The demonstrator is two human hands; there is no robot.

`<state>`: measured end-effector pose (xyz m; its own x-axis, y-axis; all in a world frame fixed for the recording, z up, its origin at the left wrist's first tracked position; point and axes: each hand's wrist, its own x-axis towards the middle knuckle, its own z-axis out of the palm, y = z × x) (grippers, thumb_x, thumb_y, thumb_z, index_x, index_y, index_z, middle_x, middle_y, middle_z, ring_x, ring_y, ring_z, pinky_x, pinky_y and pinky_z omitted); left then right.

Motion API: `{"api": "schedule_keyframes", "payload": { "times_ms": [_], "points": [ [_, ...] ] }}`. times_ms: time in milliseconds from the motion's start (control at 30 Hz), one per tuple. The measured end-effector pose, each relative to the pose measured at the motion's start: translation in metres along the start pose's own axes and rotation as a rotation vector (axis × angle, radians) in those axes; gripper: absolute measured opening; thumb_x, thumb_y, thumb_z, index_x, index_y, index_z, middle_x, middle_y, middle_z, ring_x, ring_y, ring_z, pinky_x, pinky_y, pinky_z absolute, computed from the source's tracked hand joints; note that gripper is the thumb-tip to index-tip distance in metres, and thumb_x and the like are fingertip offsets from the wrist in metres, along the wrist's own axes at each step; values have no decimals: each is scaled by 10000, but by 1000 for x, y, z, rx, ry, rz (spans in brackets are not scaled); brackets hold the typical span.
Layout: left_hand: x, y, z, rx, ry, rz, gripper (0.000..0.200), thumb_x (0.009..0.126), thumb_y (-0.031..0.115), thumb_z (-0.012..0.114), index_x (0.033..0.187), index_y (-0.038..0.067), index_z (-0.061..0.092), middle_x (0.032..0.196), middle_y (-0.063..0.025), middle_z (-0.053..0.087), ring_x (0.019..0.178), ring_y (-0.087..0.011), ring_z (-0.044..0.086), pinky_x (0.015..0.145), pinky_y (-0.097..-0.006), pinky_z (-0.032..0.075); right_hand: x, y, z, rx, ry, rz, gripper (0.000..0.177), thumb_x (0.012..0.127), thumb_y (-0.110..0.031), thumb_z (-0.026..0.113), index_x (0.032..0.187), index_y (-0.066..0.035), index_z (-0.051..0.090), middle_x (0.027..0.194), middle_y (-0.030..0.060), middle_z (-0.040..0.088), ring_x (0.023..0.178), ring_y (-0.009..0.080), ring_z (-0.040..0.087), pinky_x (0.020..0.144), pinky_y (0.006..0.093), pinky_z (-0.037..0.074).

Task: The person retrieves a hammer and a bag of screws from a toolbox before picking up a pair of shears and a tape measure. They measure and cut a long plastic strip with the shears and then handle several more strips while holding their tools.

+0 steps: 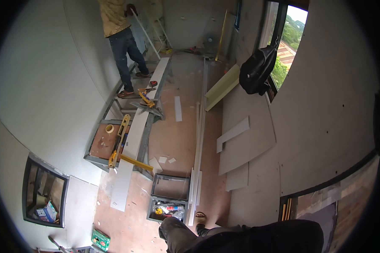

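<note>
My hands lie outside the view, and I cannot tell whether they grip anything. Before my knee [176, 230] stands an open toolbox [150, 208] containing assorted tools [169, 208].

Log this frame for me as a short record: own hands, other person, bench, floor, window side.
Own hands: neither in view
Other person: one person standing on the bench, face out of frame
Bench: long white strip along it; yellow level and tape roll to the left of the strip
Floor: open dark box with mixed items inside, near the wearer's knee; green box at lower left
Window side: black bag hanging by the window
</note>
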<state>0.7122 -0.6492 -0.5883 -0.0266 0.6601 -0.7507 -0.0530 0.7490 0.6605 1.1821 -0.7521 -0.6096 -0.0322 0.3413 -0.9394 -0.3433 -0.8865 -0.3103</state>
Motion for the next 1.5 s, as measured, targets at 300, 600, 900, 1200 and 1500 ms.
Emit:
{"api": "schedule_keyframes", "payload": {
  "times_ms": [300, 600, 900, 1200, 1500],
  "points": [
    [-5, -18, -4, -79, 19, -29, 261, 992, 243, 554, 1194, 111, 655, 1042, -120, 693, 865, -242, 676, 746, -376, 535, -17, 22, -19, -9, -127, 130, 409, 987, -541, 521, 1014, -156, 655, 820, 38, 591, 772, 234, 595, 721, 417, 521],
    [-18, -69, -21, -303, 57, -110, 259, 999, 264, 538, 1163, 118, 677, 993, -113, 707, 824, -229, 684, 707, -372, 539, -14, -4, -7, -157, -249, 202, 418, 985, -549, 522, 1023, -155, 656, 838, 42, 604, 789, 232, 603, 730, 418, 523],
    [-46, -210, -45, -781, 132, -296, 268, 1007, 284, 523, 1132, 125, 699, 944, -105, 720, 782, -215, 691, 669, -368, 543, -8, -55, 21, -479, -130, 16, 586, 981, -589, 499, 1301, -110, 609, 1244, 97, 652, 1126, 240, 618, 918, 431, 515],
    [-68, -222, -114, -31, 86, -288, 596, 910, 592, 624, 892, 8, 745, 733, -51, 691, 590, -135, 604, 538, -302, 457, -18, -72, 84, -646, -6, -44, 537, 1000, -537, 461, 1275, -95, 589, 1142, 83, 684, 1007, 222, 657, 820, 415, 538],
    [-116, -159, -181, -300, -320, -322, 261, 989, 326, 604, 1072, 99, 702, 762, 15, 668, 569, -108, 582, 514, -276, 461, -34, -24, 205, -1484, -123, -128, 493, 931, -532, 547, 899, -78, 737, 764, 58, 710, 641, 173, 660, 637, 345, 525]
  ]
}}
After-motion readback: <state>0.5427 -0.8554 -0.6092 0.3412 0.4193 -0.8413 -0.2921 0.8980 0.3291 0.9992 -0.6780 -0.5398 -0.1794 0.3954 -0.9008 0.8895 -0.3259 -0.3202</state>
